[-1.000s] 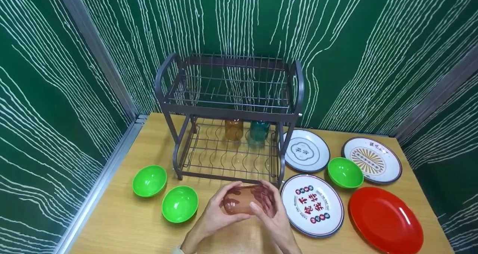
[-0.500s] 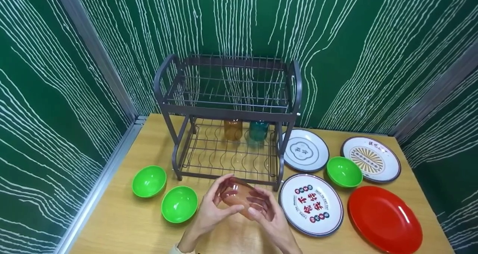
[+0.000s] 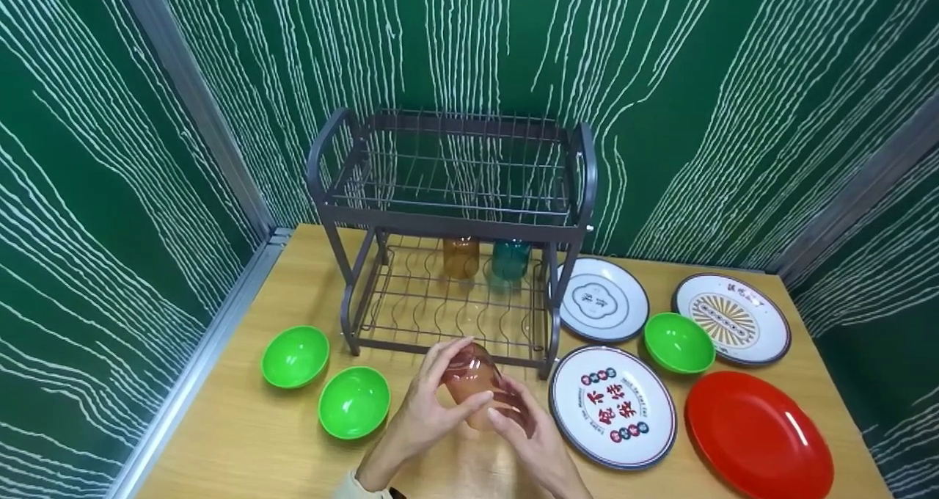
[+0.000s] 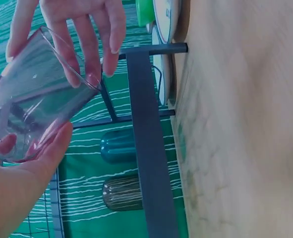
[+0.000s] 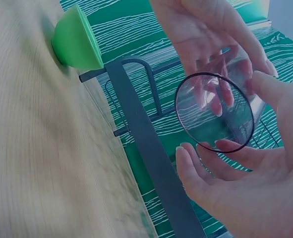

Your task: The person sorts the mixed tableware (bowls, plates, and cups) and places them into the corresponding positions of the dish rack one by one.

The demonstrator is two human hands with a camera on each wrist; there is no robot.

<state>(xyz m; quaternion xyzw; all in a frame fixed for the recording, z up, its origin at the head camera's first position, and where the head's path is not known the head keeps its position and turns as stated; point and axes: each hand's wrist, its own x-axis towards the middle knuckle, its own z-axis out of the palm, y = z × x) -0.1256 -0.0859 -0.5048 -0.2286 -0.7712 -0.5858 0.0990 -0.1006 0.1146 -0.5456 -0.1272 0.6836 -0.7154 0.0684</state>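
Note:
A clear pinkish drinking glass (image 3: 473,381) is held between both hands in front of the rack, tilted with its mouth facing down and to the right. My left hand (image 3: 429,407) grips it around the base end, thumb along the near side. Fingers and thumb of my right hand (image 3: 535,433) curl around it near the rim. The dark round rim of the glass (image 5: 178,106) shows fully in the right wrist view. In the left wrist view, the right hand (image 4: 87,29) has its fingertips at the rim.
Behind stands a dark two-tier dish rack (image 3: 447,224), with an amber glass (image 3: 461,258) and a teal glass (image 3: 510,260) on its lower tier. Green bowls (image 3: 354,402) sit at left. At right are a green bowl (image 3: 679,343), patterned plates (image 3: 613,407) and a red plate (image 3: 759,434).
The glass has turned in the hands from lying sideways to mouth tilted downward at the lower right. Both hands have shifted their hold on it. Rack, bowls and plates stay put.

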